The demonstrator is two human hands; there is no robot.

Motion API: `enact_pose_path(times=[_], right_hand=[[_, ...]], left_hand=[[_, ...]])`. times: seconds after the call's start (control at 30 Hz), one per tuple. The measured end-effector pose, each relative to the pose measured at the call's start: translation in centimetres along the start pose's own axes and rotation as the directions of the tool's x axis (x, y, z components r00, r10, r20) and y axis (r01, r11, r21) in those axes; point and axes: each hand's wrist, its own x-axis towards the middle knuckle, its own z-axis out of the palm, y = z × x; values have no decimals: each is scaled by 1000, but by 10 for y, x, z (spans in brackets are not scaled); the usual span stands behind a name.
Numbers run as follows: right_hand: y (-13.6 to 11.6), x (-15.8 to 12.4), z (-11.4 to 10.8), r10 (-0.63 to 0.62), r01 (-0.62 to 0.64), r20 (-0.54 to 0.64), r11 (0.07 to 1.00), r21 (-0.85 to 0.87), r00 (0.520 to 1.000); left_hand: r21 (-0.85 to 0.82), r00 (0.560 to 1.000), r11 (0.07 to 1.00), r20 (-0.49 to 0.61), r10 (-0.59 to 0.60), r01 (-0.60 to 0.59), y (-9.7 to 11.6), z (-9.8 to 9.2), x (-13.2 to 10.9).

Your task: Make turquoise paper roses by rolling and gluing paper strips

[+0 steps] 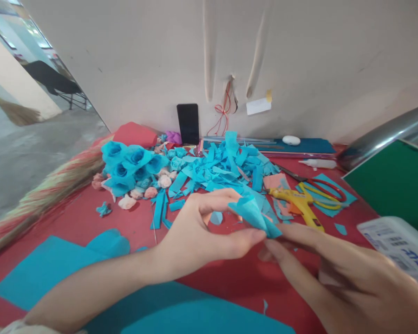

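Between my two hands is a rolled piece of blue crepe paper [251, 211], flared at its upper left and narrowing to a point at the lower right. My left hand [202, 227] pinches it with the thumb in front and the fingers behind. At the narrow end, the thumb and forefinger of my right hand [348, 269] are closed on the same paper. Behind the hands lies a heap of blue paper scraps [223, 162]. To its left sits a cluster of blue paper flowers [132, 164], with small pink and white paper roses [164, 181] beside them.
Flat blue sheets [45, 269] lie on the red tabletop at front left and under my forearm. On the right are a yellow glue gun [299, 204], scissors [329, 191], a green board [397, 185] and a white box [397, 246]. A black phone [188, 123] leans on the back panel.
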Motion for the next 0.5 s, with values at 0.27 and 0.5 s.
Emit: enact_pose_path(times=[0.27, 0.5], right_hand=[[-1, -1, 1, 53, -54, -16, 996, -66, 998], [0, 1, -3, 2, -3, -2, 1000, -29, 1000]], left_hand=[[-92, 998, 994, 12, -57, 58, 3, 2, -1], [11, 995, 996, -34, -93, 93, 2, 0, -3]])
